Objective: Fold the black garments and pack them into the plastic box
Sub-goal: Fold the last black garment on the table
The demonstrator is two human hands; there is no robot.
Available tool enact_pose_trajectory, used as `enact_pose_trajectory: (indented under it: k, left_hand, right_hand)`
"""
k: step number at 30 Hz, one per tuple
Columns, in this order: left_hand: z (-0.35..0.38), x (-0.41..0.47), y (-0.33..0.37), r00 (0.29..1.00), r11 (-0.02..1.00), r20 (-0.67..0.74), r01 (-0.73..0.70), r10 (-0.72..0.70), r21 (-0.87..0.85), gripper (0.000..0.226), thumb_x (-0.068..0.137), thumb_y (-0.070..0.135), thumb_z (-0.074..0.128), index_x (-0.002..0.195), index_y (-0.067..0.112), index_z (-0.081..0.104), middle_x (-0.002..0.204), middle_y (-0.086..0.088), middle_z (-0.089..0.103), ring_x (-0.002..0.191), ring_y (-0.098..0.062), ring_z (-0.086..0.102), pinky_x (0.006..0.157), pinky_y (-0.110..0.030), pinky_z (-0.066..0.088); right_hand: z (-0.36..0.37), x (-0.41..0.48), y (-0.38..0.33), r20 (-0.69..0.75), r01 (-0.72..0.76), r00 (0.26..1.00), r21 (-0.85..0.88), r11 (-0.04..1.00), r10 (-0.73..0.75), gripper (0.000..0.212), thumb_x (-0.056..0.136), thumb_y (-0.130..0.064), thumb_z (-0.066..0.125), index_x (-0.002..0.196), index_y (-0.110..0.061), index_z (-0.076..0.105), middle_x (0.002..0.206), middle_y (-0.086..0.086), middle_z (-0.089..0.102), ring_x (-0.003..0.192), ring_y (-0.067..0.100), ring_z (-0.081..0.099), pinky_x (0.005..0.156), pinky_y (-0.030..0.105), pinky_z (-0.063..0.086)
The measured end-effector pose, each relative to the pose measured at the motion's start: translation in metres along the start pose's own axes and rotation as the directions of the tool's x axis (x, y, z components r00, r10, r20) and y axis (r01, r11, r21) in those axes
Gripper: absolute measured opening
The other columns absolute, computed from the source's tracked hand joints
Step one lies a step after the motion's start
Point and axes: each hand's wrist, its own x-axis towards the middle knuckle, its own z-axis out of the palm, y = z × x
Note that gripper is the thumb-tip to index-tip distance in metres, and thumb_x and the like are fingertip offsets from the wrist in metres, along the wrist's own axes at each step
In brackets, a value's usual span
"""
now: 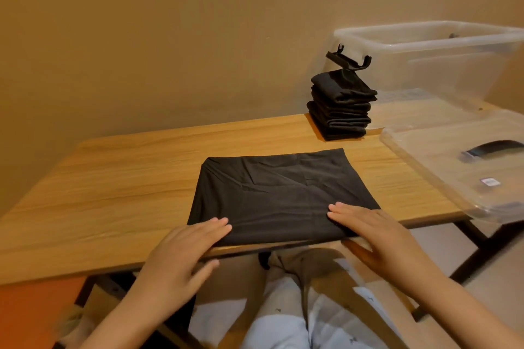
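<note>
Left fingers (218, 226): straight and flat, the left hand (181, 252) pressing the near left corner of the black garment (280, 190); nothing gripped.
Right fingers (344, 211): straight and flat, the right hand (371, 232) pressing the near right corner; nothing gripped.
Black garment: folded into a rectangle, flat at the near edge of the wooden counter (113, 178).
Stack (340, 110): folded black garments at the counter's far edge, just beside the plastic box (442, 56).
Plastic box: clear, open, far right.
Lid (453, 178): clear, on the counter's right end.

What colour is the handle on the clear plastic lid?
Black: the curved handle on the clear plastic lid, clearest in the head view.
</note>
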Motion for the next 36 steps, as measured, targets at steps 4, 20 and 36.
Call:
enact_pose_trajectory:
  k: [4,20,36]
  left_hand:
    - [0.002,-0.018,-0.003,0.973,0.995,-0.229,-0.008,-0.016,-0.103,0.037,0.086,0.022,0.063,0.122,0.032,0.064,0.126,0.022,0.059,0.117,0.003,0.054,0.100,-0.007,0.034]
    - [-0.130,0.057,-0.006,0.698,0.757,-0.572,-0.065,-0.431,-0.650,0.021,0.099,0.020,0.052,0.084,0.026,0.064,0.069,0.018,0.063,0.068,0.003,0.056,0.059,-0.012,0.045]
    - [-0.033,0.098,-0.065,0.928,0.916,-0.067,0.348,-0.367,-0.200,0.053,0.099,0.034,0.050,0.148,0.023,0.035,0.154,0.003,0.034,0.143,-0.014,0.026,0.116,-0.030,0.021]
  right_hand:
    - [-0.005,-0.014,0.002,-0.156,0.053,0.986,0.002,0.999,-0.052,0.035,0.088,-0.022,0.049,0.117,-0.019,0.068,0.122,-0.006,0.065,0.113,0.008,0.060,0.092,0.030,0.047]
    - [-0.106,0.111,-0.027,-0.457,-0.024,0.779,0.664,0.748,0.430,0.012,0.099,-0.019,0.051,0.104,-0.014,0.061,0.096,0.001,0.064,0.091,0.013,0.063,0.076,0.025,0.054]
    - [0.013,0.179,-0.038,0.134,-0.326,0.942,0.135,0.936,0.309,0.051,0.097,-0.032,0.053,0.145,-0.018,0.040,0.146,0.001,0.045,0.136,0.019,0.038,0.110,0.035,0.033]
